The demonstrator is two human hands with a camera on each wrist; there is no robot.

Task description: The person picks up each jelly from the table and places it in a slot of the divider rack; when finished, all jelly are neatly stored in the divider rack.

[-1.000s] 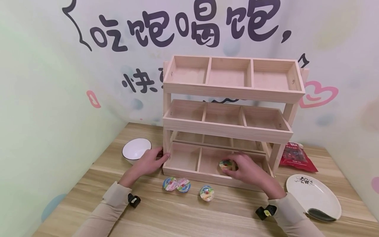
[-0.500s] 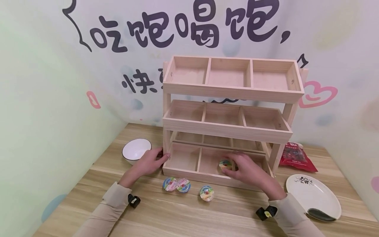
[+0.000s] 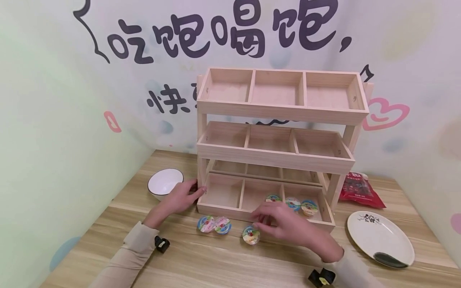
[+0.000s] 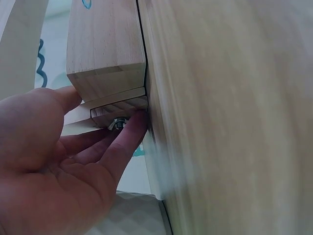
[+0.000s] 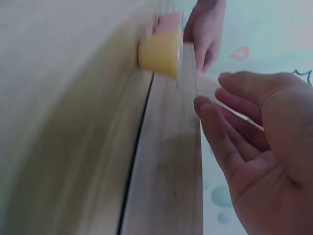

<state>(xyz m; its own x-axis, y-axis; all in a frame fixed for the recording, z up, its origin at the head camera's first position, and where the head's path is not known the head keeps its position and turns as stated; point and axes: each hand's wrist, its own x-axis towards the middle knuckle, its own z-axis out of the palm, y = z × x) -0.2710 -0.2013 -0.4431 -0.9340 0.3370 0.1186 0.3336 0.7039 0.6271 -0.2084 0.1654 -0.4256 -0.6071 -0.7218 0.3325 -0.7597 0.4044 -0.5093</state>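
Observation:
My left hand [image 3: 183,196] grips the lower left corner of a three-tier wooden shelf rack [image 3: 277,154]. In the left wrist view its thumb and fingers wrap the rack's wood [image 4: 110,68] from both sides. My right hand [image 3: 284,222] holds nothing, its fingers loosely bent before the bottom tier. Its fingertips come right up to a yellow jelly cup [image 3: 250,236] on the table; the right wrist view shows this jelly cup [image 5: 159,54] beyond the fingers. Two pink jelly cups [image 3: 206,224] lie side by side further left. Several more jelly cups [image 3: 309,207] sit in the bottom tier, one partly behind my right hand.
A white bowl [image 3: 165,182] stands left of the rack, beside my left hand. On the right lie an oval plate [image 3: 381,236] and a red snack bag [image 3: 361,192]. A printed wall cloth [image 3: 162,132] hangs close behind the rack.
My right hand has let go of a jelly cup in the bottom tier's middle compartment and moved forward and left to the cup on the table. The left hand keeps its grip.

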